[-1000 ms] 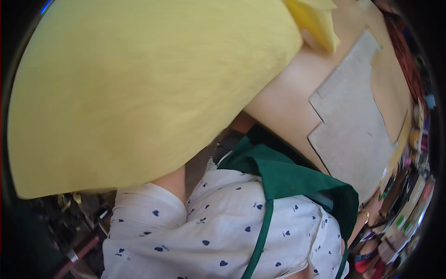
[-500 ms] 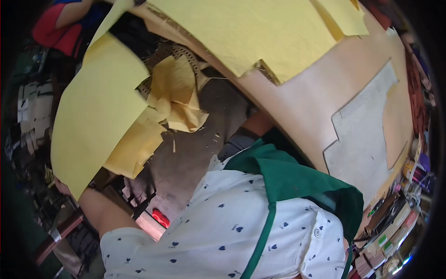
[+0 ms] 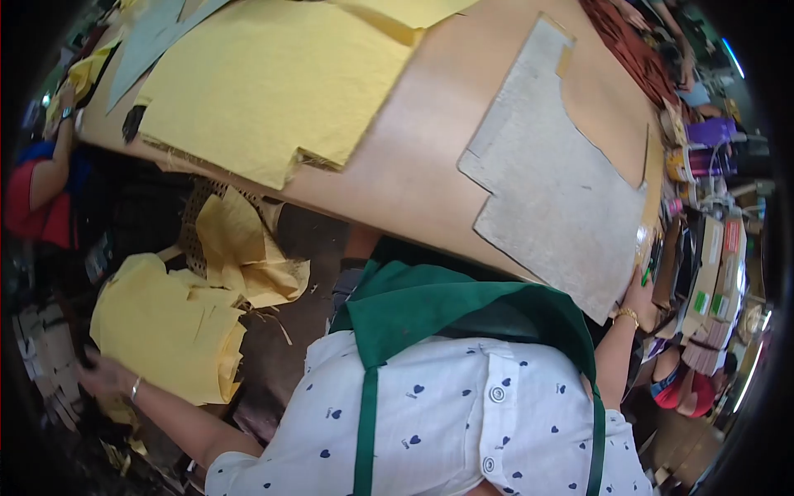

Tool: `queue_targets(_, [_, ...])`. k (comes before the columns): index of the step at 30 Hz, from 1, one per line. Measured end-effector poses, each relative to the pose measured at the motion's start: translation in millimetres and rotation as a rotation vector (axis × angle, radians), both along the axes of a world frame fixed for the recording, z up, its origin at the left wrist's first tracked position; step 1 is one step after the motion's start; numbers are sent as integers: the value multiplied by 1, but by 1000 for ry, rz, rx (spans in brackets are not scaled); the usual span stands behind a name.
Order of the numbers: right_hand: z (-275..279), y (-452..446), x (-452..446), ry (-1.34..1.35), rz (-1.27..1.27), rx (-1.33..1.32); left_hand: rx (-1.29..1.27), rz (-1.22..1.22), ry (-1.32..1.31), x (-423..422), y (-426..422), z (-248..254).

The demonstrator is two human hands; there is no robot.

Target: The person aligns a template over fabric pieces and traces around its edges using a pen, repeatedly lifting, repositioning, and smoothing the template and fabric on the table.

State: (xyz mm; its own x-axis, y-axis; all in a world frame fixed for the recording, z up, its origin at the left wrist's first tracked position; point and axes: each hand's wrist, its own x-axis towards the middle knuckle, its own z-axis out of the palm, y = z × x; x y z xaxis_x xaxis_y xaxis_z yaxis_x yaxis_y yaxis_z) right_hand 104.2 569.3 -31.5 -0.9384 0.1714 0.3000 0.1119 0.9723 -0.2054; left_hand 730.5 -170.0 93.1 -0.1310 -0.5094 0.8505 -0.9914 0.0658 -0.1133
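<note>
My left hand (image 3: 106, 374) is at the lower left, fingers loosely apart and holding nothing. Beside it, a yellow fabric piece (image 3: 165, 326) lies heaped on a pile below the table's level. My right hand (image 3: 635, 299) is at the table's right edge, fingers closed at a small green and black tool (image 3: 648, 271) whose kind I cannot make out. Left of that hand lies a large grey flat pattern piece (image 3: 554, 182) with a notched outline. Stacked yellow fabric (image 3: 273, 91) with a frayed, stepped edge covers the table's left part.
The brown table (image 3: 413, 149) spans the view in front of my green apron (image 3: 463, 310). Crumpled yellow fabric (image 3: 240, 248) hangs over a perforated chair (image 3: 194, 227). A co-worker in red (image 3: 41, 194) is at the left. Boxes (image 3: 707, 281) and containers (image 3: 711, 145) crowd the right.
The yellow piece my left hand was holding up now lies on the left pile, released. My right hand has come into view at the table's right edge. The view has turned.
</note>
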Motion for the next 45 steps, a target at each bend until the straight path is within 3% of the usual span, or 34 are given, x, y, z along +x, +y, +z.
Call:
queue_targets(1, [-3,7,-2,-33,27,58,83,-127,44,-54,-17,2])
queue_targets(2, [-2,5,-2,-10,-14,9,207,-607,300,-132,-11,2])
queue_targets(3, [5,-13,5,14,-54,-42,265,-987,345,-208,6,-9])
queue_targets(4, [12,-29,13,35,-97,-93,350,-1084,245,-277,43,-6])
queue_targets(5, [19,-40,19,47,-108,-90,572,-1236,366,-324,66,-17])
queue_targets(6, [19,-38,18,59,-108,-113,461,-1305,170,-370,80,-28])
queue_targets(8, [13,-36,17,87,-103,-167,433,-1493,230,-457,103,-51])
queue_targets(11, [14,-38,19,124,-95,-167,365,-1300,36,-551,123,-62])
queue_targets(14, [15,-39,19,112,-145,-131,560,-969,-165,-590,123,-57])
queue_targets(17, [18,-41,21,102,-165,-172,648,-918,-219,-600,112,-59])
queue_targets(20, [24,-47,23,62,-207,-167,565,-1055,-154,-596,105,-73])
queue_targets(23, [20,-43,21,78,-184,-169,546,-1561,83,-594,87,-83])
queue_targets(26, [18,-46,23,102,-171,-192,485,-1440,396,-600,33,-80])
queue_targets(29, [21,-47,24,113,-171,-170,684,-1165,235,-604,-16,-89])
queue_targets(32, [22,-52,25,135,-171,-213,804,-1184,133,-607,-33,-101])
queue_targets(38, [18,-45,22,113,-190,-175,883,-1224,219,-610,-21,-95])
queue_targets(45, [17,-45,23,100,-235,-161,717,-1039,146,-627,-16,-111])
